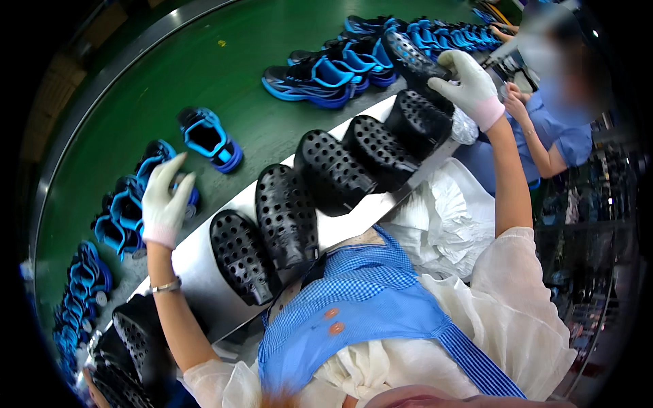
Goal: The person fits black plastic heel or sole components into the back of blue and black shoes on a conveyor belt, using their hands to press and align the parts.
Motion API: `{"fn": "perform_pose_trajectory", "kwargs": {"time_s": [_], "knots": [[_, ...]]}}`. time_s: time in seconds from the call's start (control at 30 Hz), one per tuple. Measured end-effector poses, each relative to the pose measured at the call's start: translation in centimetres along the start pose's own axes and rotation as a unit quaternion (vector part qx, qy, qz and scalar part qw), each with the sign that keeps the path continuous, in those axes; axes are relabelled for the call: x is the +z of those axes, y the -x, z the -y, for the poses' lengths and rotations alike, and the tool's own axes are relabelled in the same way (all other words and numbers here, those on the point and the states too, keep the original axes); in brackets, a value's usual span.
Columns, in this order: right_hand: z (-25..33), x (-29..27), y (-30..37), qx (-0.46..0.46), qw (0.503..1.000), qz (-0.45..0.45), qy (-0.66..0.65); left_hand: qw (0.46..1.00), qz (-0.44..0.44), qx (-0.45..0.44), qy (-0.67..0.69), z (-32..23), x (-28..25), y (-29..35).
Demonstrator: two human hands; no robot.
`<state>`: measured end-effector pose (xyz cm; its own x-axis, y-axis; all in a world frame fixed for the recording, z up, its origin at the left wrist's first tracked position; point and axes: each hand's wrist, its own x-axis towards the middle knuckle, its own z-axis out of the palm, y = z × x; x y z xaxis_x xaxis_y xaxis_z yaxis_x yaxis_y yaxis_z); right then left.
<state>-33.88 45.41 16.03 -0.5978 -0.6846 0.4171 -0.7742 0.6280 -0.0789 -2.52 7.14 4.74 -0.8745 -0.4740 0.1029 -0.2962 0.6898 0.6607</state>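
My right hand (469, 88), in a white glove, is closed on the end of a black shoe form (410, 56) dotted with round holes. That form is tilted above the end of a row of similar ones. My left hand (164, 198), also gloved, is raised with fingers apart and nothing in it. It is nearest to several black and blue sneakers (126, 204), partly covering them. One sneaker (209, 139) sits alone between the two groups. Several more black perforated forms (286, 214) lie side by side on a white ledge (197, 262) in front of me.
A green conveyor surface (224, 64) carries sneakers in rows at the left and more sneakers (326, 75) at the far right. Crumpled white paper (452, 211) lies by my right side. A co-worker in blue (544, 129) is close at the right. More black forms (129, 340) are at lower left.
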Motion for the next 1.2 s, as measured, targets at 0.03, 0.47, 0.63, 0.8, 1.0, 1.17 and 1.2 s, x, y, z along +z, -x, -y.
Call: {"fn": "perform_pose_trajectory", "kwargs": {"time_s": [0.03,0.47,0.63,0.8,1.0,1.17,1.2], "knots": [[2.7,0.2,-0.6,-0.048,0.998,-0.012,-0.038,0.996,0.007,0.001,0.091,0.0,0.5,-0.3],[25.1,7.5,-5.2,-0.294,0.902,0.105,-0.297,0.709,0.047,-0.001,0.704,-2.5,1.3,1.1],[26.9,8.8,-5.1,-0.277,0.928,0.192,-0.159,0.706,0.026,0.013,0.708,0.3,3.0,1.0],[26.4,10.3,-5.6,-0.268,0.922,0.235,-0.151,0.737,0.052,-0.072,0.67,1.2,3.5,0.6],[23.9,11.3,-8.5,-0.209,0.922,0.295,-0.137,0.992,-0.036,0.001,0.125,2.5,5.6,-0.7],[24.5,13.4,-12.6,-0.171,0.882,0.426,-0.108,0.996,-0.064,-0.002,0.058,3.6,9.0,-2.8],[24.6,13.8,-13.3,-0.182,0.882,0.426,-0.086,0.996,-0.075,0.0,0.043,3.5,9.2,-3.1]]}}
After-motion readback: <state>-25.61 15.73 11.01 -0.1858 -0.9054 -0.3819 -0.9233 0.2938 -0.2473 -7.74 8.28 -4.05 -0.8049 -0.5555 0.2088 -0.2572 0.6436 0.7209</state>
